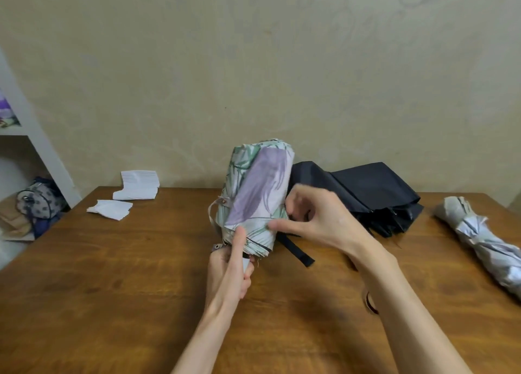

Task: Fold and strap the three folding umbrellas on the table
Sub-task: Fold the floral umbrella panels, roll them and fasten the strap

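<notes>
Far to your left stands a white shelf (36,148) with a spotted bag (39,198) low down. On the tabletop (141,261) near the wall lie some white papers (135,187). In the middle, your left hand (228,275) grips the white handle of the green and purple umbrella (256,193), with the thumb up on the cloth edge. This umbrella is held up above the tabletop, rolled up fat, and its little strap (217,207) hangs loose. Your right hand (315,221) pinches the cloth on its right side. Just behind it lies the black umbrella (366,193), not rolled. Far right lies the gray umbrella (479,238), rolled up tight.
</notes>
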`<action>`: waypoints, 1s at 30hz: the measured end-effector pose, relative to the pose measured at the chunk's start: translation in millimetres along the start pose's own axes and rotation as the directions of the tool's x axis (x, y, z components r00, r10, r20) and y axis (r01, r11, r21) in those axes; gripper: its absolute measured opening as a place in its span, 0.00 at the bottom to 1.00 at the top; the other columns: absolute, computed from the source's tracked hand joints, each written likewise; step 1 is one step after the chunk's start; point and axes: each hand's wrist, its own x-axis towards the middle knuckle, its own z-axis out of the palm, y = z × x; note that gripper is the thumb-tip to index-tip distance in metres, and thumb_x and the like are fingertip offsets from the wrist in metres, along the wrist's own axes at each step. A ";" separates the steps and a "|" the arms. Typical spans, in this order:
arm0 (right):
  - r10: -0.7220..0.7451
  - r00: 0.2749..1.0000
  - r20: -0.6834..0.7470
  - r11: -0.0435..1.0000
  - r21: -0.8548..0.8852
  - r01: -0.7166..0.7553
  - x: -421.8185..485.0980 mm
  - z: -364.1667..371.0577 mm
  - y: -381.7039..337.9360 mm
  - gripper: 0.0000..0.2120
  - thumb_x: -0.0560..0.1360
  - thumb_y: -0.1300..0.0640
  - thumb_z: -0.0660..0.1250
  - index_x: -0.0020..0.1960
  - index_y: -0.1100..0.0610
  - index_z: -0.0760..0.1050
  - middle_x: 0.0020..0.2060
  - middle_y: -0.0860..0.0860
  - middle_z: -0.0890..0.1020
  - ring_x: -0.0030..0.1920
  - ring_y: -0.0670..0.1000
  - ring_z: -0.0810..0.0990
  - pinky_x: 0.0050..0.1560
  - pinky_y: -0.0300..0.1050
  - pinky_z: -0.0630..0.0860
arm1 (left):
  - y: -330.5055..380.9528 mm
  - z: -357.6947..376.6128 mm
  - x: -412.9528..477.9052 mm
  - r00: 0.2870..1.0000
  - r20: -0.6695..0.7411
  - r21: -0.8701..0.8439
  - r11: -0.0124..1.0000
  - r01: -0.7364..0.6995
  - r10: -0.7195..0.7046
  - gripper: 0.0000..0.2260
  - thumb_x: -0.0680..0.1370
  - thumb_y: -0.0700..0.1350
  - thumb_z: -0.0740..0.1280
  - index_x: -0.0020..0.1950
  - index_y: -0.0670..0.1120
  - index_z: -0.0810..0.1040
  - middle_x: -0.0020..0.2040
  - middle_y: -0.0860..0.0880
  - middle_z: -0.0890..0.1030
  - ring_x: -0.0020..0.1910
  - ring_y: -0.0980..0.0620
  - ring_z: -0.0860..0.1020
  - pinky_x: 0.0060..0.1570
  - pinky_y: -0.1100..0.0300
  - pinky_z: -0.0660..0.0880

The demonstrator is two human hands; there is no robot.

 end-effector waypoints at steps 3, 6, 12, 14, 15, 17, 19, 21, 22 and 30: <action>0.087 0.979 0.186 0.995 0.026 -0.094 -1.6 19.9 0.7 0.21 0.70 0.32 0.78 0.43 0.50 0.83 0.39 0.45 0.87 0.40 0.42 0.84 0.46 0.47 0.84 | 3.0 -1.4 0.7 0.999 -0.033 -0.060 0.998 0.009 -0.011 0.30 0.80 0.69 0.61 0.38 0.43 0.75 0.30 0.43 0.69 0.22 0.52 0.62 0.22 0.63 0.56; 0.075 0.974 0.214 0.979 0.168 -0.112 -0.9 37.8 1.1 0.19 0.72 0.36 0.79 0.44 0.52 0.85 0.41 0.47 0.88 0.43 0.45 0.86 0.51 0.48 0.84 | 4.3 -2.0 0.8 0.998 -0.043 -0.091 0.995 0.030 -0.034 0.32 0.79 0.71 0.58 0.39 0.41 0.77 0.29 0.44 0.71 0.22 0.52 0.63 0.23 0.63 0.57; 0.036 0.990 0.139 0.965 0.252 -0.070 0.8 55.8 -3.3 0.19 0.72 0.41 0.81 0.41 0.56 0.82 0.39 0.50 0.87 0.40 0.50 0.84 0.44 0.49 0.81 | 2.3 -1.8 7.1 0.996 -0.060 -0.086 0.994 0.067 -0.072 0.38 0.69 0.76 0.59 0.38 0.39 0.77 0.26 0.45 0.73 0.19 0.51 0.67 0.21 0.64 0.62; -0.001 0.996 0.090 0.968 0.250 -0.022 0.7 55.7 -2.4 0.17 0.72 0.42 0.82 0.41 0.54 0.81 0.40 0.49 0.85 0.40 0.45 0.81 0.41 0.41 0.77 | 1.1 -4.9 12.3 0.997 -0.043 -0.073 0.996 0.058 -0.061 0.39 0.65 0.77 0.62 0.39 0.38 0.76 0.26 0.45 0.74 0.19 0.52 0.68 0.21 0.64 0.63; -0.009 0.998 0.059 0.968 0.251 -0.006 0.7 56.2 -1.8 0.16 0.71 0.43 0.83 0.42 0.53 0.81 0.43 0.48 0.84 0.43 0.45 0.81 0.43 0.38 0.75 | 1.0 -6.7 13.9 0.998 -0.010 -0.070 0.995 0.067 -0.068 0.40 0.62 0.79 0.65 0.39 0.38 0.76 0.26 0.46 0.74 0.18 0.53 0.68 0.20 0.64 0.64; -0.021 0.999 -0.031 0.963 0.268 0.028 0.7 59.3 -3.0 0.18 0.70 0.46 0.84 0.49 0.52 0.79 0.52 0.49 0.78 0.51 0.47 0.78 0.49 0.37 0.75 | 1.3 -10.6 15.7 0.995 0.059 -0.080 0.993 0.089 -0.085 0.46 0.54 0.83 0.71 0.38 0.39 0.74 0.26 0.46 0.73 0.18 0.53 0.69 0.19 0.64 0.65; -0.070 0.994 -0.090 0.952 0.292 0.093 0.3 62.2 -6.7 0.26 0.70 0.50 0.84 0.63 0.48 0.76 0.61 0.49 0.71 0.61 0.48 0.74 0.60 0.39 0.75 | -0.4 -11.4 14.7 0.999 0.029 -0.063 0.997 0.032 -0.030 0.43 0.57 0.82 0.72 0.39 0.40 0.75 0.28 0.44 0.72 0.19 0.52 0.68 0.21 0.64 0.64; -0.128 0.989 -0.077 0.950 0.277 0.144 -1.0 64.0 -11.7 0.32 0.72 0.53 0.82 0.72 0.43 0.74 0.66 0.47 0.66 0.69 0.50 0.69 0.72 0.45 0.71 | -0.6 -8.7 10.2 1.000 -0.016 -0.090 0.996 0.007 -0.009 0.36 0.67 0.75 0.68 0.42 0.39 0.77 0.28 0.44 0.72 0.20 0.52 0.66 0.23 0.64 0.62; -0.141 0.987 -0.078 0.963 0.219 0.155 -1.4 65.9 -15.3 0.30 0.73 0.52 0.80 0.72 0.40 0.75 0.67 0.47 0.64 0.71 0.51 0.66 0.75 0.49 0.69 | 0.2 -7.7 8.2 0.999 -0.032 -0.115 0.993 0.015 -0.019 0.35 0.70 0.74 0.66 0.43 0.39 0.78 0.28 0.44 0.72 0.21 0.52 0.66 0.24 0.64 0.61; -0.178 0.979 -0.096 0.984 -0.050 0.174 -2.3 63.8 -27.8 0.23 0.80 0.53 0.59 0.69 0.35 0.80 0.65 0.46 0.64 0.69 0.48 0.65 0.71 0.45 0.59 | 1.2 -8.2 5.7 0.999 -0.030 -0.109 0.994 0.022 -0.026 0.32 0.72 0.72 0.66 0.43 0.40 0.76 0.27 0.45 0.70 0.20 0.52 0.64 0.22 0.63 0.58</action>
